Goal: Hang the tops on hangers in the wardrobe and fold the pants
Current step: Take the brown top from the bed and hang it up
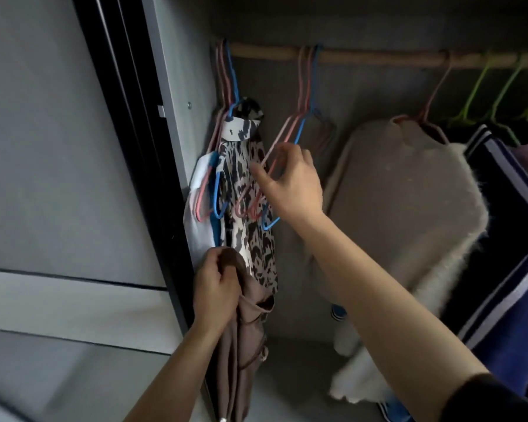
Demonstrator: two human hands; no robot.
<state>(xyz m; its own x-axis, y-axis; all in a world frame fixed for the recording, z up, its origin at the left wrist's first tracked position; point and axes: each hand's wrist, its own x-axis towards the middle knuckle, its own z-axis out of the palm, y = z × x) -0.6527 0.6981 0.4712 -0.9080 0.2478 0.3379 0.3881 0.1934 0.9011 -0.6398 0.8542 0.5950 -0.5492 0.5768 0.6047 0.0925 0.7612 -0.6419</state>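
Observation:
My left hand grips a brown top that hangs down from it at the wardrobe's left side. My right hand reaches up and pinches the lower bar of a bunch of empty pink and blue hangers hooked on the wooden rail. A leopard-print top hangs on more pink and blue hangers at the far left of the rail, just left of my right hand.
A beige fuzzy garment hangs to the right, then a navy striped garment on green hangers. The wardrobe's grey side panel and dark door frame stand at the left. White cloth lies on the wardrobe floor.

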